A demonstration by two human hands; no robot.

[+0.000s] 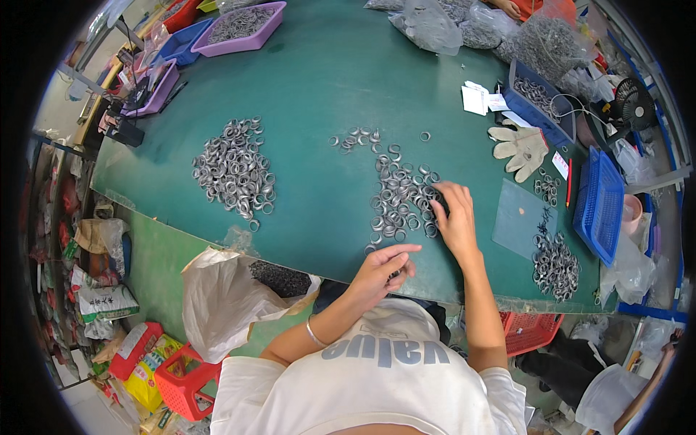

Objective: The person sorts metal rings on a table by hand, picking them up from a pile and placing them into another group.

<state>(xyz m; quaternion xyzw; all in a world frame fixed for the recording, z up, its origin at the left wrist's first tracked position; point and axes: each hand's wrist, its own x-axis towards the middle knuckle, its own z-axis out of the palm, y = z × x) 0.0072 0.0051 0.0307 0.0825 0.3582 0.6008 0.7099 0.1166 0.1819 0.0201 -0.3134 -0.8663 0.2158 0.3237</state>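
A loose pile of grey metal rings (397,194) lies on the green table in front of me. At its right edge, my right hand (457,221) reaches down with thumb and fingers apart, the fingertips touching the outermost rings. Near the table's front edge, my left hand (380,275) is curled with its index finger stretched out. Dark grey metal rings (394,275) show between its bent fingers; how many is hidden. To the left sits a larger heap of similar rings (235,170). Another heap (555,268) lies at the right near the front edge.
A work glove (520,148), a red pen (569,183) and blue baskets (599,206) lie on the right. Purple tray (239,32) and ring-filled plastic bags (428,25) stand far back. An open white sack (228,297) hangs by the front edge; a red stool (185,380) is lower left.
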